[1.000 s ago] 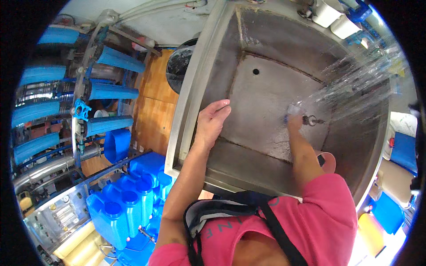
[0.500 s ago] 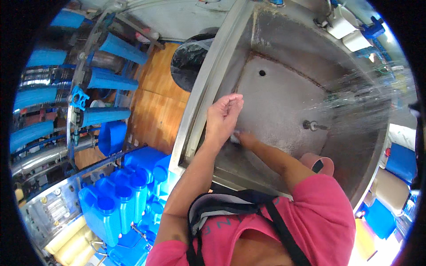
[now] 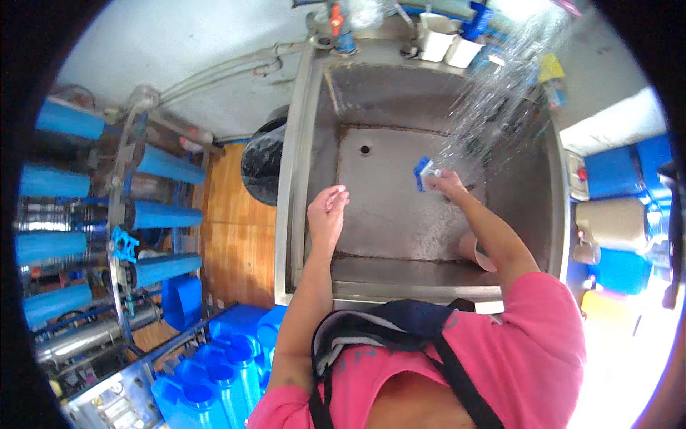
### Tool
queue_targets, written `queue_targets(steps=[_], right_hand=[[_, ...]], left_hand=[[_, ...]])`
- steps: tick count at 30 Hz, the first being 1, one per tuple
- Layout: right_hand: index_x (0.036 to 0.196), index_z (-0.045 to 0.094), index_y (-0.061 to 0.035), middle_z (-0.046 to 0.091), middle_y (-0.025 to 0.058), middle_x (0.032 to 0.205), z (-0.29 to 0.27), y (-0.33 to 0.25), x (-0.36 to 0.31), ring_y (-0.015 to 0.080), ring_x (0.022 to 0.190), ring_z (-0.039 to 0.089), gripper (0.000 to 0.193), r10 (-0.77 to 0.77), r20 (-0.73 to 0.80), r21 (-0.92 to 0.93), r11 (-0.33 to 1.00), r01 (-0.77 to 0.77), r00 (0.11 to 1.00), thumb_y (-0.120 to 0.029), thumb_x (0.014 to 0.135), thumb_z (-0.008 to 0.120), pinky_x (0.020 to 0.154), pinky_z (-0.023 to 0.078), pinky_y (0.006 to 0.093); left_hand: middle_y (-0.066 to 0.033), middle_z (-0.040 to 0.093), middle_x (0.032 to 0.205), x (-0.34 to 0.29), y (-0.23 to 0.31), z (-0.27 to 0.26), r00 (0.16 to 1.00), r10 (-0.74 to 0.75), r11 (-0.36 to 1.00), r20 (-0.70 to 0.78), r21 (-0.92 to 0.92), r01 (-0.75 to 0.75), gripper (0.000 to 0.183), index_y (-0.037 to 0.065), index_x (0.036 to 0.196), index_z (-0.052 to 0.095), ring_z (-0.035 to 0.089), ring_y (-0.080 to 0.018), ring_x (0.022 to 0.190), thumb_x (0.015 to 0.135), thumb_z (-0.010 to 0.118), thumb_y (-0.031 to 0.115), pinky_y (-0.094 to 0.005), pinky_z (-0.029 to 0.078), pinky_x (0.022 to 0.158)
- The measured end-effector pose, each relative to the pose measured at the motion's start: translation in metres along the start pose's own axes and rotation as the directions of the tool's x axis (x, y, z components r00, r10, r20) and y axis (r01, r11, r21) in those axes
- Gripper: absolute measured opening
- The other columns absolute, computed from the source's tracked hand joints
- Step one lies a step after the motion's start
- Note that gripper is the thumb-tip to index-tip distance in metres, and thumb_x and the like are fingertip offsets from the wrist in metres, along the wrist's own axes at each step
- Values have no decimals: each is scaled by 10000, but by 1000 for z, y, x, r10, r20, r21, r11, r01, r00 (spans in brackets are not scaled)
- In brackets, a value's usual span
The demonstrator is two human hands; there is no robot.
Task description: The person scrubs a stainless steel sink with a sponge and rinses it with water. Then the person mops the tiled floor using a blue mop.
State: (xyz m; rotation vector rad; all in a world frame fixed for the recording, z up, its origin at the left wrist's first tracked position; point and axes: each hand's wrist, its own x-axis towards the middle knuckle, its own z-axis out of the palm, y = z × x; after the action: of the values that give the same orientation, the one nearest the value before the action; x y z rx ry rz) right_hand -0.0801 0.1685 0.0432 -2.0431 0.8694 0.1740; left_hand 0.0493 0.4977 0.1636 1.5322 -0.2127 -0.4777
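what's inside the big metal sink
The metal sink shows a dark round hole, a brush held in the right hand's fingers, and a pink container. The right forearm hides part of the container; its contents can't be made out.

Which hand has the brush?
The right hand: it grips the blue-and-white brush over the sink. The left hand, loosely curled, shows nothing in it.

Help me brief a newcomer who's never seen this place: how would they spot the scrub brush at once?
Start at the large metal sink, then find the right hand over its floor. The scrub brush is gripped in that hand, pale back toward the palm, blue bristles toward the left. Those bristles set it apart from the pink container toward the sink's near right.
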Motion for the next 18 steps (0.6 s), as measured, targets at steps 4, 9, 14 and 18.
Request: queue_targets(steps=[4, 9, 14, 18], right_hand=[[963, 621, -55, 615, 0, 844, -60, -86, -72, 89, 807, 547, 283, -162, 79, 316, 940, 130, 984, -252, 766, 674, 727, 435, 265], [893, 617, -37, 611, 4, 820, -117, -138, -109, 88, 777, 542, 158, -394, -114, 511, 764, 393, 912, -157, 794, 644, 723, 427, 259], [899, 630, -29, 592, 0, 746, -182, -163, -126, 81, 705, 525, 205, -371, -389, 333, 796, 505, 843, -165, 758, 690, 634, 424, 261], [926, 620, -19, 599, 18, 763, -213, -142, -122, 83, 712, 535, 244, -323, -644, 139, 842, 521, 694, -179, 762, 703, 640, 435, 253]], left_hand=[[-92, 665, 916, -5, -3, 7, 990, -141, 989, 6, -45, 141, 209, 12, 1019, 623, 641, -157, 803, 873, 616, 162, -247, 460, 672], [-133, 640, 1020, 14, 2, 60, 906, -397, 904, 146, -108, 414, 250, -7, 1063, 585, 635, -201, 881, 864, 596, 144, -290, 485, 745], [-280, 454, 1289, 67, 29, 172, 790, -358, 668, 497, -454, 589, 414, -138, 1261, 379, 445, -386, 1216, 955, 367, 141, -438, 378, 1026], [-289, 359, 1360, 90, 64, 258, 756, -315, 374, 574, -657, 654, 479, -144, 1314, 279, 365, -401, 1268, 972, 313, 190, -458, 339, 1051]])
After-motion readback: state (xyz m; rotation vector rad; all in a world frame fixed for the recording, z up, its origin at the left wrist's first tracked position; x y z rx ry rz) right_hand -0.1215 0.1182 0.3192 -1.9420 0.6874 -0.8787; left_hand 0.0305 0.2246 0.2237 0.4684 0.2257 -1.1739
